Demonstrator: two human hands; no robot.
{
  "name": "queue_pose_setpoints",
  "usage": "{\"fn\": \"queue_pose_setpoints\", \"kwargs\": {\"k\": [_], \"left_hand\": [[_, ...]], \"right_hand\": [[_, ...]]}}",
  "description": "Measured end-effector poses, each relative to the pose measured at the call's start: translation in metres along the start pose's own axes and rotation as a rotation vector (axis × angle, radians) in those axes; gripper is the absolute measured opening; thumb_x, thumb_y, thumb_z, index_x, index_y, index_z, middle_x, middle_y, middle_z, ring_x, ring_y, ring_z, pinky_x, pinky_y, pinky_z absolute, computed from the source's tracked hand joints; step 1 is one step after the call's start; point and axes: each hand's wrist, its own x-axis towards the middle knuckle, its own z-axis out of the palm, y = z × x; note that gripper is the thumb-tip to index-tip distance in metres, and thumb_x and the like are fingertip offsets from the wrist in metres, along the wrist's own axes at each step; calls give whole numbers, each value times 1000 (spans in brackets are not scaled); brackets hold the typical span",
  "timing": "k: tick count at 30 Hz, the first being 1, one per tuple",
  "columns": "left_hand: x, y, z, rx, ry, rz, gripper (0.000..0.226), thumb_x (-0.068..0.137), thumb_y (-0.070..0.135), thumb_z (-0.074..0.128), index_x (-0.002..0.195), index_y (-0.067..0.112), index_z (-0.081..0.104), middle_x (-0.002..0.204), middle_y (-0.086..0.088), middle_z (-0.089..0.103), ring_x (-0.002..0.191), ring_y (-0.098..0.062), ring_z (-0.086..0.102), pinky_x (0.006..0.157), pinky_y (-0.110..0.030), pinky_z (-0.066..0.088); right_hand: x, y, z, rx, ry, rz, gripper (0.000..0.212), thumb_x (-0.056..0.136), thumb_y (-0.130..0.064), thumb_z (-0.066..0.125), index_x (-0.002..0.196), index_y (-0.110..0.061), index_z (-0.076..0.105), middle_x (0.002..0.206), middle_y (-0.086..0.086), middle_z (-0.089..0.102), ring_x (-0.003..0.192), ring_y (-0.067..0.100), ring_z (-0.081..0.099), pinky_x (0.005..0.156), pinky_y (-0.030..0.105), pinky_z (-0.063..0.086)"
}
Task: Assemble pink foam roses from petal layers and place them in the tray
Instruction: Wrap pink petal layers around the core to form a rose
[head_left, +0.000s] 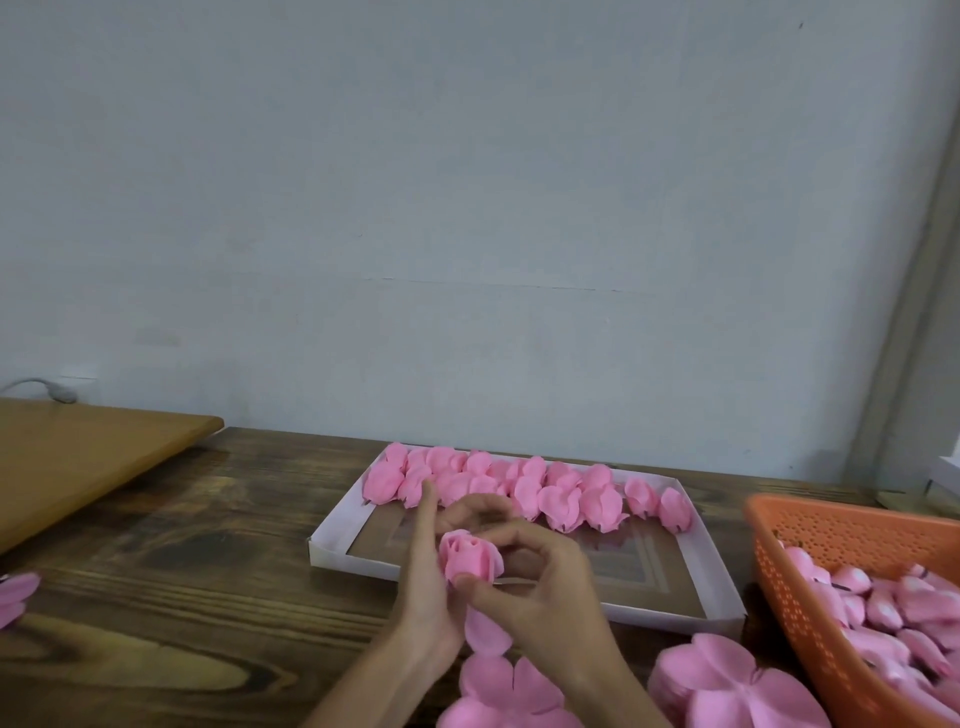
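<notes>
Both hands work 1 pink foam rose above the worktop, just in front of the tray. The left hand grips its side, index finger raised. The right hand pinches its base with curled fingers. A loose petal hangs below. It likely wants wrapping snug and even, gently, since foam creases.

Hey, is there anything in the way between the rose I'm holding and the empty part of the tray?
Nothing visible is in the way. The left hand and right hand hold the rose over the near edge of the tray, and bare tray floor lies just beyond it. The finished roses fill only the far rows.
</notes>
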Motion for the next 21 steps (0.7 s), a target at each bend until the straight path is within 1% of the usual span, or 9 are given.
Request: {"fn": "queue_pose_setpoints", "kwargs": {"k": [4,6,9,11,13,15,18,20,21], "left_hand": [[1,-5,2,13,9,13,76,101,66,41,82,1,76,117,-23,75,103,-38,76,73,-39,64],[0,-6,2,53,32,36,79,99,70,39,88,2,78,122,-25,74,109,-38,75,76,-38,64],[-3,-8,2,81,51,43,80,83,76,54,98,2,81,112,-23,77,99,-32,78,71,-34,62],[-2,-10,2,99,55,60,74,77,76,60,90,6,82,101,-21,78,92,-32,79,68,-34,62],[-2,-10,3,126,61,79,70,84,73,56,85,7,79,97,-24,77,91,-37,78,67,-37,62],[-2,-10,3,135,82,80,67,89,69,54,84,6,77,93,-25,76,85,-38,77,63,-38,61],[-1,-13,3,134,132,81,63,83,68,61,76,6,72,75,-20,68,64,-33,64,58,-32,53],[1,-14,2,112,168,78,57,86,64,63,71,10,66,63,-14,57,53,-25,49,54,-28,42],[2,-13,1,95,184,73,54,90,62,61,69,12,64,58,-11,51,48,-22,43,51,-25,38]], "right_hand": [[0,2,-1,-235,108,-109,29,68,-14,88,88,-32,79,103,-10,67,89,10,72,71,16,56],[0,1,-1,-277,115,-160,31,68,-12,88,90,-31,79,103,-12,68,87,10,72,69,14,54],[-3,-3,1,-337,103,-238,39,69,-10,86,97,-35,78,109,-19,72,96,9,71,72,20,58],[-5,-3,3,-464,179,-272,36,67,-22,85,94,-40,69,102,-23,71,98,7,65,74,21,54],[-7,-3,4,-533,256,-217,42,64,-37,84,92,-42,53,91,-20,65,98,0,58,72,13,50],[-8,0,6,-579,297,-209,51,62,-40,86,90,-42,43,89,-22,57,98,-4,53,71,7,47],[-9,-1,10,-686,339,-312,40,65,-45,77,89,-38,46,84,-29,54,94,1,46,70,8,43],[-8,-3,11,-757,323,-344,31,69,-48,72,90,-35,53,83,-27,59,96,6,47,74,16,44],[-8,-4,10,-747,297,-347,30,70,-46,74,93,-35,57,89,-26,61,101,7,50,78,20,46]]}}
